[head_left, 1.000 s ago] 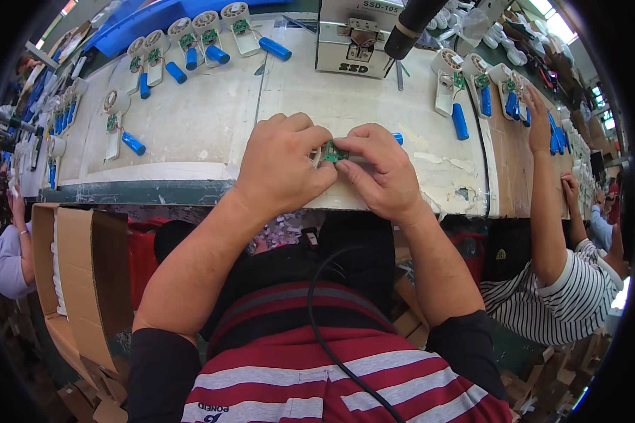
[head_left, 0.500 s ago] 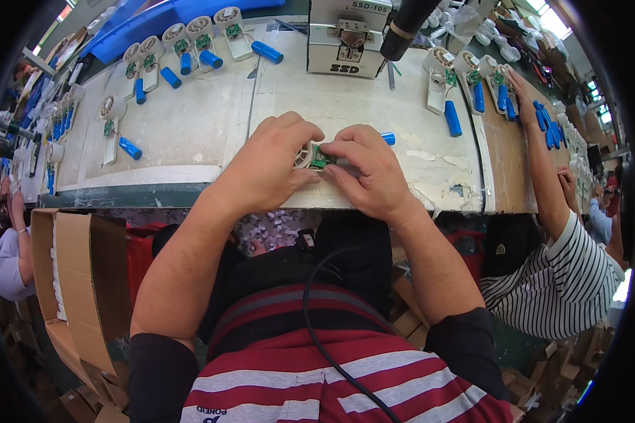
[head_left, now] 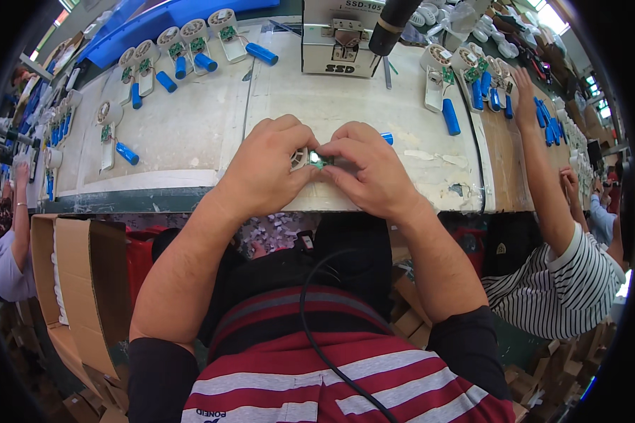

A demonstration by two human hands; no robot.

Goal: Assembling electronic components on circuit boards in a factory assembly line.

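Over the near edge of the bench, my left hand is closed round the white fan housing, mostly hidden under my fingers. My right hand grips the other end of the same piece, thumb and forefinger pinching at a small green circuit board set in it. A bright glint lies on the board. The two hands nearly meet there. Just beyond my right knuckles, the end of a blue battery cell shows; whether it is wired to this piece is hidden.
Fan housings with boards and blue cells stand along the back left, others at right. A metal box-shaped machine stands at the back, a dark cylindrical tool beside it. A co-worker's arm reaches in from the right. A cardboard box sits lower left.
My fingertips have drawn closer over the circuit board, which now glints white. At right, the co-worker's hand has shifted slightly and the fan pieces beside it have moved. At far left, another person's forearm has risen.
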